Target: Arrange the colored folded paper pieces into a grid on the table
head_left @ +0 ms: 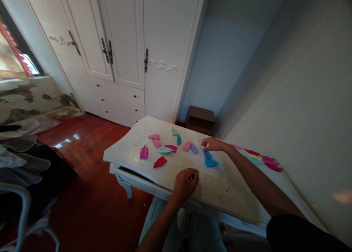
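Wardrobe, upper left: white wardrobe point(125, 32), doors and drawers closed.
Table, lower centre: white table point(231, 193), a dark gap below its front edge at left.
Left group, centre: magenta folded piece point(143, 152); two overlapping pink folded pieces point(156, 142); red folded piece point(160, 162) nearest the front edge; aqua folded piece point(165, 150) against a crimson one point(172, 148).
Upper pair, centre: pale teal piece point(174, 131) and darker teal piece point(179, 139), side by side.
Left hand, lower centre: left hand point(187, 182) curled low over the front edge, grip narrow; contents cannot be determined.
Middle pair: pink piece point(186, 146) beside lavender piece point(194, 148).
Right hand, right of centre: right hand point(211, 145) above the blue folded pieces point(211, 163), thumb and forefinger close together; whether anything is held cannot be determined.
Right group: multicoloured folded pieces point(271, 167) overlapping along the wall side.
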A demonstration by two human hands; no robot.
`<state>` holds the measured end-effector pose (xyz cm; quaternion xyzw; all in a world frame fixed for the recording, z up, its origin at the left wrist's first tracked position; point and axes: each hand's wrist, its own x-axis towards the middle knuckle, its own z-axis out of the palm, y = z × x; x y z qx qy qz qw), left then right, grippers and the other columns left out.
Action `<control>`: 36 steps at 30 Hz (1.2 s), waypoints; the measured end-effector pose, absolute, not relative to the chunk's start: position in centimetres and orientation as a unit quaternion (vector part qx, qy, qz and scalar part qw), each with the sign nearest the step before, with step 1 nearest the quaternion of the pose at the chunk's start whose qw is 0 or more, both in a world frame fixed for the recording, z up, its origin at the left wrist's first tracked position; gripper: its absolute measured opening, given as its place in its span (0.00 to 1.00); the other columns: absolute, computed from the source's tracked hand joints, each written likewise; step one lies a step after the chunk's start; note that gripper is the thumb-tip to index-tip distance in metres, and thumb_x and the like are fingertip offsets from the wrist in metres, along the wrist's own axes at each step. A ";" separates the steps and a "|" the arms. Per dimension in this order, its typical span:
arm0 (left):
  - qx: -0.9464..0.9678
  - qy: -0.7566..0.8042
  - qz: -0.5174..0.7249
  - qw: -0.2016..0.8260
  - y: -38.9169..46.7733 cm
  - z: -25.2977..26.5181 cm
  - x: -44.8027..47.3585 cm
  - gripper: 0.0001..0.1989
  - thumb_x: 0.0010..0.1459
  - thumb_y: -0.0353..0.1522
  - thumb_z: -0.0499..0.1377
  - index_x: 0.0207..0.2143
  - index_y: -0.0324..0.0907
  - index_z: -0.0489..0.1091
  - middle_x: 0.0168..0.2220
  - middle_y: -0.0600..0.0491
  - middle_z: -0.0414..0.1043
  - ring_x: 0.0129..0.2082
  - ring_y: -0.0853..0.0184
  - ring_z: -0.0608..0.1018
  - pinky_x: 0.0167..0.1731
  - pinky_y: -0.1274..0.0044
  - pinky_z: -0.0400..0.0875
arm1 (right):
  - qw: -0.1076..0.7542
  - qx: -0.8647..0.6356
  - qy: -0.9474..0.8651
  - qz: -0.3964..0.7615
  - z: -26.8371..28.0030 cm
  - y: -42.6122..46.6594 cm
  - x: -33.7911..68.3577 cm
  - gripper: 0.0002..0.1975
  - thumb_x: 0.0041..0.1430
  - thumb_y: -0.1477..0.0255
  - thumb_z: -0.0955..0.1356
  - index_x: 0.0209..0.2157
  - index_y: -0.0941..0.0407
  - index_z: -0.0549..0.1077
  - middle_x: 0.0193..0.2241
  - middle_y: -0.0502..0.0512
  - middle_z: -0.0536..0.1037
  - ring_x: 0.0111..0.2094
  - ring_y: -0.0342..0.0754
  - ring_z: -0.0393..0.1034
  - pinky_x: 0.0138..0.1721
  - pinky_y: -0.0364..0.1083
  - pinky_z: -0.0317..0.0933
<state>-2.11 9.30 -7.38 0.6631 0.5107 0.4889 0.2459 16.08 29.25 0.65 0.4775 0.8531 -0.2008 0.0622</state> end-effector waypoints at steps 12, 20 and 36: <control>0.661 0.511 0.488 0.253 9.3 -7.6 -2.0 0.09 0.59 0.32 0.55 0.33 0.39 0.75 0.29 0.52 0.75 0.27 0.69 0.73 0.31 0.78 0.63 | 0.056 0.490 0.854 -0.164 -0.5 27.0 16.8 0.26 0.50 0.62 0.71 0.49 0.61 0.71 0.42 0.61 0.76 0.41 0.53 0.71 0.43 0.47 0.61; 0.661 0.518 0.483 0.248 9.3 -7.6 -2.0 0.09 0.58 0.31 0.55 0.34 0.39 0.75 0.28 0.51 0.75 0.26 0.70 0.73 0.30 0.78 0.63 | -0.075 0.364 0.916 -0.150 -0.7 26.1 6.1 0.19 0.55 0.69 0.69 0.48 0.59 0.73 0.47 0.61 0.74 0.47 0.52 0.69 0.48 0.47 0.59; 0.664 0.519 0.482 0.240 9.3 -7.6 -2.0 0.09 0.56 0.30 0.55 0.34 0.39 0.75 0.29 0.51 0.76 0.27 0.68 0.74 0.32 0.77 0.65 | -0.062 0.377 0.910 -0.161 -1.8 26.3 3.7 0.15 0.52 0.71 0.70 0.42 0.60 0.75 0.37 0.55 0.77 0.38 0.47 0.70 0.40 0.42 0.59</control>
